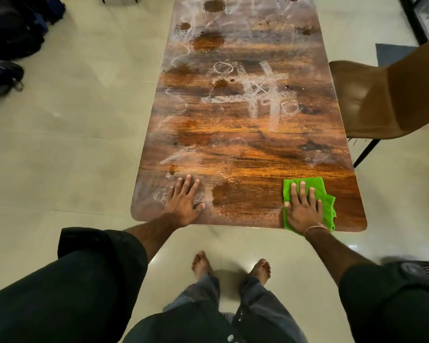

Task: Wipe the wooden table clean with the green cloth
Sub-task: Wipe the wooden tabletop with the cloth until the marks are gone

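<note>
The right hand (pixel 304 209) presses flat, fingers straight, on the green cloth (pixel 325 194). The left hand (pixel 185 201) rests flat, fingers spread, on the chalk-marked surface (pixel 245 144).

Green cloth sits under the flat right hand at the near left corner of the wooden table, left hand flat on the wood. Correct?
No. The head view shows the green cloth under the flat right hand at the near right corner of the chalk-marked wooden table, not the near left. The left hand does lie flat on the wood.
</note>
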